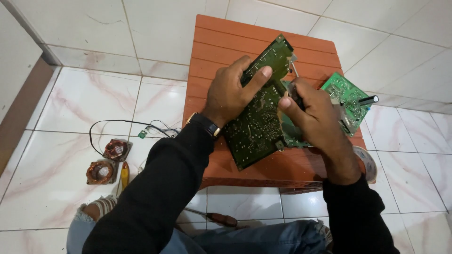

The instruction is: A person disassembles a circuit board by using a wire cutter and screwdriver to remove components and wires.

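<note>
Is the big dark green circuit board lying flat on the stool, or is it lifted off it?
Lifted and tilted. The circuit board is gripped by the left hand and right hand, solder side up, above the orange stool.

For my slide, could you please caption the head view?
Both hands, left and right, hold a dark green circuit board over an orange stool; another green board lies alongside.

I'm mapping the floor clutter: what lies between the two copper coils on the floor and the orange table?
In the head view, a black wire loops over the white tiles between the copper coils and the orange table, ending at a small green board.
</note>
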